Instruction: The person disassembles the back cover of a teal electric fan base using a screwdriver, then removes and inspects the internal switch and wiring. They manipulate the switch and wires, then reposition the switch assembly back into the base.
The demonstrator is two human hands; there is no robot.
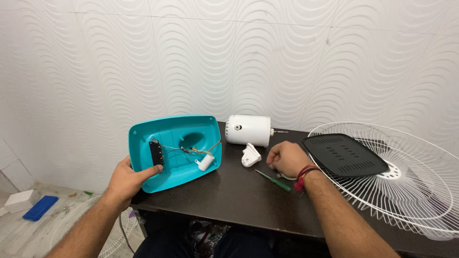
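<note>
A: What does the left hand (pixel 128 180) have?

B: The turquoise fan base (pixel 176 151), left of centre in the frame. It is tipped up on its lower edge with the hollow underside facing the camera. The thumb lies across the front by the black switch block (pixel 156 153), and the other fingers are hidden behind the left rim, so the hand is clamped on that edge.

A: Anything inside the shell?

B: Thin wires run from the switch block to a small white cylinder (pixel 206 162) low on the right.

A: And the right hand (pixel 287 158)?

B: At the middle of the dark table (pixel 229 196), curled into a loose fist with the knuckles up. A bit of metal shows under it; I cannot tell whether the fingers pinch it.

A: What lies near it?

B: A green-handled screwdriver (pixel 273 180) just below the fist, a white plastic bracket (pixel 251 155) just to its left, and the white motor housing (pixel 248 130) behind, near the wall.

A: How about the right of the frame?

B: A black vented plate (pixel 345 155) rests on a white wire fan guard (pixel 420 191), which overhangs the table's near edge.

A: Where is there free room?

B: The bare tabletop between the fan base and the screwdriver, down to the near edge. The base's lower left corner sits at the table's left edge. On the floor at lower left lie another wire guard (pixel 117 229), a blue block (pixel 40 208) and a white block (pixel 21 200).
</note>
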